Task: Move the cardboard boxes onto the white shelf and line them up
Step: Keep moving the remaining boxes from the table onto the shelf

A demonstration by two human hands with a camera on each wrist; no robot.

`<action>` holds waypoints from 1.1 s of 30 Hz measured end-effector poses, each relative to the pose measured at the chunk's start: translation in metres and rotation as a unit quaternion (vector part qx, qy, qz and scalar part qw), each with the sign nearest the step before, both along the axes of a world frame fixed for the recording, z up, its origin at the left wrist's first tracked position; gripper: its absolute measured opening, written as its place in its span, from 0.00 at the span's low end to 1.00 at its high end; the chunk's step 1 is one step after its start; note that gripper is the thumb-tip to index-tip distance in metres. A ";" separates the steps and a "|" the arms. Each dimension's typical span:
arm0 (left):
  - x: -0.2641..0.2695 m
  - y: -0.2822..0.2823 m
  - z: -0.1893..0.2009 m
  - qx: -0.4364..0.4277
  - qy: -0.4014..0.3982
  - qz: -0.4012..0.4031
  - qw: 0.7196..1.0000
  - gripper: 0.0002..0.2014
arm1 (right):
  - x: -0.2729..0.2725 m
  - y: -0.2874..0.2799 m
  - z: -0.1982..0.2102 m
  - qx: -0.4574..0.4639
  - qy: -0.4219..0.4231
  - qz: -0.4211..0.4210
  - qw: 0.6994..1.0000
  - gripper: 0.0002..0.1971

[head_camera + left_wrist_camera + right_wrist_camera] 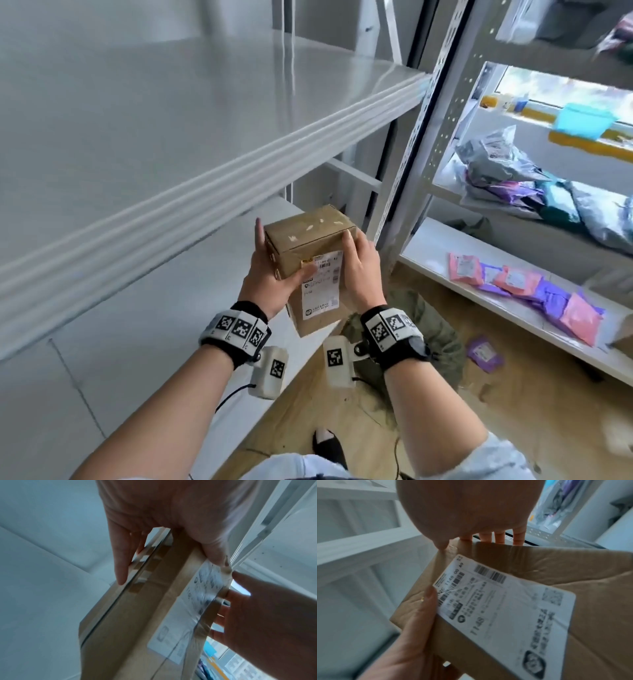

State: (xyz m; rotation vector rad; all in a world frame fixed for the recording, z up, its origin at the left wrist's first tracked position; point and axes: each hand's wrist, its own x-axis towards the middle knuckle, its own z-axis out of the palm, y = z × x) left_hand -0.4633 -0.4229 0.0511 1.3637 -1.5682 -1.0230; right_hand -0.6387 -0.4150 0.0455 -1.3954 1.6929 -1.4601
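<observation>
Just beside the white metal shelf [164,144], near its right post, the tall brown taped cardboard box [310,240] hangs between left hand [270,270] and right hand [361,270], both clamped on opposite sides, seemingly light, stiff, tape-slick.

Your right hand [471,513] grips the top edge of the box [599,608], fingers [518,536] curled over its far side, thumb on the near corner. Your left hand [412,635] holds the box's left edge, thumb pressed beside the label [505,608]. White shelf [359,550] rails run behind.
</observation>
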 end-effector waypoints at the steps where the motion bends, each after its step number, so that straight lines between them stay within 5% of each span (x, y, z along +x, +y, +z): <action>1: -0.010 -0.014 -0.002 0.001 -0.003 0.007 1.000 0.67 | -0.007 -0.014 0.002 0.014 -0.025 0.003 1.000 0.26; 10: -0.093 -0.110 -0.028 0.012 -0.026 0.067 0.997 0.57 | -0.085 -0.127 -0.014 0.096 -0.131 0.035 0.986 0.10; 17: -0.129 -0.138 -0.049 0.041 -0.057 0.112 0.991 0.66 | -0.117 -0.169 -0.049 0.115 -0.139 0.045 0.983 0.12; 24: -0.135 -0.144 -0.071 0.082 -0.067 0.139 0.985 0.67 | -0.115 -0.183 -0.070 0.155 -0.113 0.056 0.980 0.30; 33: -0.110 -0.120 -0.078 0.132 -0.128 0.136 0.973 0.78 | -0.112 -0.163 -0.067 0.139 -0.137 -0.026 0.980 0.22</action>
